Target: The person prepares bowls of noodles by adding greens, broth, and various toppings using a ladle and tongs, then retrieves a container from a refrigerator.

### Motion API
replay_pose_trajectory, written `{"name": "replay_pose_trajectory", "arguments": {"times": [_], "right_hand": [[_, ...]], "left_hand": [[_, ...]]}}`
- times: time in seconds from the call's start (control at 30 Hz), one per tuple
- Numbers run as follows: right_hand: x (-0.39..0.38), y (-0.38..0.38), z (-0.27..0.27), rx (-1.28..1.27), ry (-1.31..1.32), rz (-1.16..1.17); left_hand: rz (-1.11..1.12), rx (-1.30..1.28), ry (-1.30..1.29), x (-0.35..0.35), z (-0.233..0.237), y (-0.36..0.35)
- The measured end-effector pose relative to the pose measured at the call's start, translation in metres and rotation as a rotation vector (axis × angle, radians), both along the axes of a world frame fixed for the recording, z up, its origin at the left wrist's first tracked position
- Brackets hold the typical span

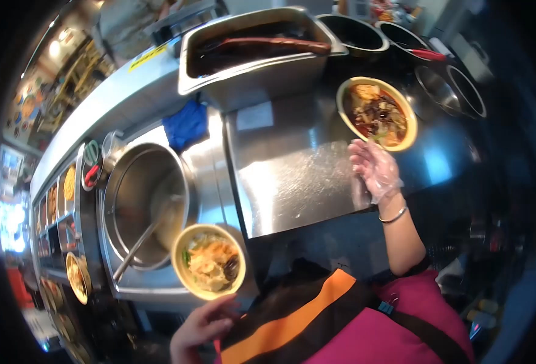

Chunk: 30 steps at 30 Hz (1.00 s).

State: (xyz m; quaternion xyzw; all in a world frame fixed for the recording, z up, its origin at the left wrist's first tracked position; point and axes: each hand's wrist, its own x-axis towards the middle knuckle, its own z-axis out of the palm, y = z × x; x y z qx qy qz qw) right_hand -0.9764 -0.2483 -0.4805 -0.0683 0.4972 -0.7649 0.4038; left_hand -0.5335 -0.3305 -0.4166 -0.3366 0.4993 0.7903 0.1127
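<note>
My right hand (pixel 375 171), in a clear plastic glove, has its fingers stretched out at the near rim of a yellow bowl (pixel 409 134) of reddish broth with dark and pale toppings. That bowl stands on the steel counter. My left hand (pixel 206 324) is bare, with loosely bent fingers apart and nothing in them. Just above it is a second yellow bowl (pixel 212 267) with pale, wrinkled food, some green and a dark piece. This bowl overlaps the rim of a large steel pot (pixel 119 182), where a ladle (pixel 137 250) leans in cloudy liquid.
At the back, a deep steel pan (pixel 253 82) holds dark liquid and a red-handled utensil (pixel 280 43). Round containers (pixel 353 33) stand to its right. A blue cloth (pixel 186 124) lies behind the pot. Left are ingredient trays (pixel 69 182) and another yellow bowl (pixel 77 278).
</note>
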Motion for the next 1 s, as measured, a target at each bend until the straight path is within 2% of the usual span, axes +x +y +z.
{"name": "replay_pose_trajectory", "arguments": {"times": [0.13, 0.2, 0.43, 0.5, 0.53, 0.57, 0.63, 0.7, 0.73, 0.8, 0.9, 0.93, 1.0], "right_hand": [[-0.018, 0.008, -0.006, -0.019, -0.044, 0.027], [-0.029, 0.013, -0.007, -0.018, -0.048, 0.041], [-0.043, 0.014, -0.007, -0.079, -0.119, 0.058], [-0.019, 0.001, 0.013, -0.016, -0.173, 0.216], [-0.011, -0.008, 0.017, 0.159, 0.0, 0.317], [-0.003, -0.019, 0.017, 0.178, 0.188, 0.468], [0.014, -0.047, 0.022, 0.22, 0.619, 0.589], [0.021, -0.084, 0.023, 0.247, 1.507, 0.468], [0.022, -0.101, 0.021, 0.245, 1.506, 0.475], [0.023, -0.132, 0.015, 0.454, 1.873, 0.469], [0.029, -0.163, 0.011, 0.528, 1.926, 0.443], [0.033, -0.168, 0.019, 0.64, 1.878, 0.555], [0.03, -0.177, 0.007, 0.676, 1.801, 0.618]], "left_hand": [[0.074, -0.077, 0.037, -0.006, -0.002, 0.012], [0.011, -0.11, 0.035, -0.009, 0.002, 0.013], [0.047, -0.09, 0.013, -0.016, 0.0, 0.013], [0.0, -0.158, 0.048, -0.016, -0.001, 0.013], [0.007, -0.152, 0.048, -0.016, -0.002, 0.013], [0.022, -0.133, 0.05, -0.016, -0.002, 0.013], [0.042, -0.111, 0.05, -0.016, -0.003, 0.014], [0.07, -0.105, 0.052, -0.017, -0.004, 0.017], [0.077, -0.102, 0.05, -0.016, -0.003, 0.019], [0.096, -0.101, -0.029, -0.016, 0.001, 0.022], [0.144, -0.058, -0.051, -0.009, 0.002, 0.03], [0.147, -0.055, -0.051, -0.005, 0.001, 0.034], [0.235, -0.037, -0.062, 0.002, 0.0, 0.042]]}}
